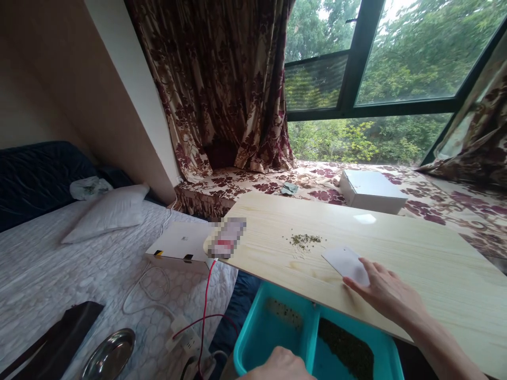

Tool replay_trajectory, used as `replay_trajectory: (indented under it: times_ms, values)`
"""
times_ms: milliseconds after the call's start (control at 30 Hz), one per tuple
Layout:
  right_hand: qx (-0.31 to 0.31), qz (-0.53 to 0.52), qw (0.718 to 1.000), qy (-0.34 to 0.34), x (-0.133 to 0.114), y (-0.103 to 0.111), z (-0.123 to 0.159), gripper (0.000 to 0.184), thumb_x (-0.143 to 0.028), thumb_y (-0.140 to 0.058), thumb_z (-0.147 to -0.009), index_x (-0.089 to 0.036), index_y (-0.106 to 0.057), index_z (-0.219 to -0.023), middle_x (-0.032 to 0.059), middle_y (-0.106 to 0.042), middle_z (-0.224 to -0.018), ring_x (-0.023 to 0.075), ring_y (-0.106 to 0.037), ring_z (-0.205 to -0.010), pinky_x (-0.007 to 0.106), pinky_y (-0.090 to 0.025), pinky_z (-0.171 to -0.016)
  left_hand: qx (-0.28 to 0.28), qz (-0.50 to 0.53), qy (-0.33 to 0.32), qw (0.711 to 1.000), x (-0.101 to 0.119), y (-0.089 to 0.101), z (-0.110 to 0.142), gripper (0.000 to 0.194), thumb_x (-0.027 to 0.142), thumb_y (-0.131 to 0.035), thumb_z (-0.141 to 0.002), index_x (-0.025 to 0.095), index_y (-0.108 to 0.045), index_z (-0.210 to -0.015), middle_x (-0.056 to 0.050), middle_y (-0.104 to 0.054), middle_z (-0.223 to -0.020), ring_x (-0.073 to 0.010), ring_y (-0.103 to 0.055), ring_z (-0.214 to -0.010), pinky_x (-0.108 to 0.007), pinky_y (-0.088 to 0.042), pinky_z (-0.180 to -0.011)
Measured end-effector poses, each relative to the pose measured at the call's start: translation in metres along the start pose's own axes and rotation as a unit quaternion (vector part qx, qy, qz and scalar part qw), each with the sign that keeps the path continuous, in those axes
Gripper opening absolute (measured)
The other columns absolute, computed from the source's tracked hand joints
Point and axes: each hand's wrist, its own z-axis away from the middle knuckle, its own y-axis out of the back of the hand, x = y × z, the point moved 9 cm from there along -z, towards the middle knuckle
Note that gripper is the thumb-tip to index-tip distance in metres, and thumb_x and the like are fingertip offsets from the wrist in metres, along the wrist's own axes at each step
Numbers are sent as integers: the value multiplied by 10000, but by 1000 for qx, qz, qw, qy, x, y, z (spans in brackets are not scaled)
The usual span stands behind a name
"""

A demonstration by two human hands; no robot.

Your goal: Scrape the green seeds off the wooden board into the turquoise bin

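Observation:
My right hand (380, 282) holds a flat white card (345, 264) by its near end, thumb on one side and fingers on the other, low over the light wood tabletop (273, 253). To the left of the card lies a small heap of greenish dry grains (304, 240), with paler bits beside it. At the bottom, my left hand (279, 365) is closed over the left compartment of a teal two-part bin (249, 330); whatever its fingers hold is hidden. Dark green grains (348, 345) fill part of the right compartment, and a few lie scattered in the left one.
A blurred-out phone-like object (227, 238) with a red cable (206, 301) lies on the table's left end. White boxes stand on the bed (180, 243) and window ledge (370, 190). A power strip (186, 335) and a metal dish (110, 354) are lower left.

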Motion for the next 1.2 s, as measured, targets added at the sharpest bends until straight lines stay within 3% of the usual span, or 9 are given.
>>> replay_trajectory:
  times_ms: [200, 467, 533, 633, 733, 800, 967, 1100, 1200]
  values:
    - [-18, -7, 1000, 2, 11, -1, -13, 704, -518, -527, -760, -98, -492, -1324, 221, -614, -1188, 397, -575, -1058, 462, -489, -751, 29, -13, 24, 999, 1, 27, 14, 185, 255, -529, -835, 176, -658, -941, -139, -656, -858, -296, -643, -733, -268, -368, -500]
    - [21, -141, 990, -1, 35, -4, -40, 717, -463, -655, -579, -136, -581, -1213, 179, -636, -995, 348, -648, -831, 426, -513, -671, 74, -8, 81, 994, -14, 48, 17, 113, 186, -544, -825, 206, -639, -884, -67, -628, -837, -244, -621, -756, -243, -313, -499]
    - [10, -240, 971, -10, 47, -8, -45, 681, -417, -661, -549, -157, -601, -1176, 140, -659, -915, 315, -660, -743, 400, -520, -617, 81, -6, 88, 993, -19, 48, 17, 100, 186, -558, -817, 218, -640, -864, -54, -624, -820, -235, -616, -738, -244, -307, -495]
    - [-40, -409, 911, -18, 57, -10, -43, 637, -416, -691, -534, -201, -614, -1128, 93, -709, -804, 290, -669, -693, 355, -517, -558, 97, -10, 104, 990, -25, 48, 17, 99, 195, -567, -807, 234, -642, -858, -45, -622, -802, -231, -607, -711, -250, -316, -501]
    - [-37, -498, 865, -47, 63, 4, -34, 577, -458, -726, -542, -218, -639, -1059, 93, -745, -867, 281, -673, -726, 323, -506, -544, 112, -21, 122, 986, -30, 46, 19, 103, 207, -580, -802, 242, -645, -874, -44, -621, -794, -235, -607, -709, -258, -327, -517]
    - [31, -491, 869, -58, 68, 21, -28, 476, -463, -724, -540, -214, -677, -942, 83, -746, -841, 262, -660, -700, 313, -493, -536, 114, -28, 130, 984, -32, 44, 19, 100, 205, -598, -793, 250, -651, -865, -40, -622, -786, -235, -612, -709, -261, -332, -527]
    - [167, -393, 904, 15, 52, 44, -13, 304, -461, -651, -627, -219, -702, -804, 69, -722, -742, 225, -617, -626, 332, -484, -558, 131, -40, 139, 981, -36, 39, 18, 92, 208, -622, -775, 268, -661, -833, -26, -615, -753, -222, -604, -674, -265, -349, -545]
    - [168, -371, 913, 13, 45, 36, -7, 280, -448, -613, -666, -219, -705, -796, 41, -686, -631, 188, -570, -516, 307, -458, -483, 195, -81, 128, 969, -37, 34, 15, 100, 168, -640, -688, 261, -659, -719, -14, -579, -643, -196, -556, -595, -277, -398, -610]
    - [146, -422, 894, -25, 47, 31, -11, 333, -429, -617, -674, -194, -695, -897, 21, -651, -552, 179, -563, -465, 270, -410, -397, 248, -86, 111, 959, -38, 26, 12, 102, 159, -653, -630, 256, -651, -660, 3, -549, -580, -163, -518, -545, -317, -428, -748]
